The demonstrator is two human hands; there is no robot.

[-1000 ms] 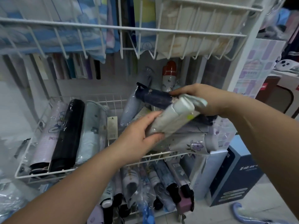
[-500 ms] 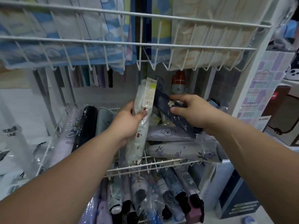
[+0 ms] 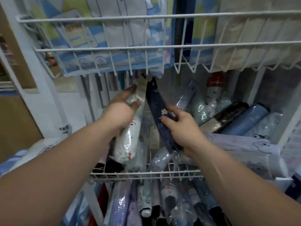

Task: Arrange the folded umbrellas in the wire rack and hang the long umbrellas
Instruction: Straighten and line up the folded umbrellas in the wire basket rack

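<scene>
Your left fingers (image 3: 130, 90) and thumb curl round the upper part of the white umbrella (image 3: 128, 134). Your right fingers (image 3: 171, 109) clamp the middle of the navy umbrella (image 3: 155, 101). Both umbrellas stand tilted in the rack (image 3: 146, 174), just beside each other, tops toward twelve o'clock. The white one wears a slick plastic sleeve, so a slack grip may let it slide through your left hand (image 3: 118, 111) and drop toward six o'clock. Push higher and the navy strap (image 3: 152, 81) or the paper tag (image 3: 140, 92) could catch on the upper basket (image 3: 146, 46) wires close above. At three o'clock of your right hand (image 3: 182, 128), the loose pile (image 3: 228, 115) lies crosswise; nudge it and it may roll into the slot you are filling.
</scene>
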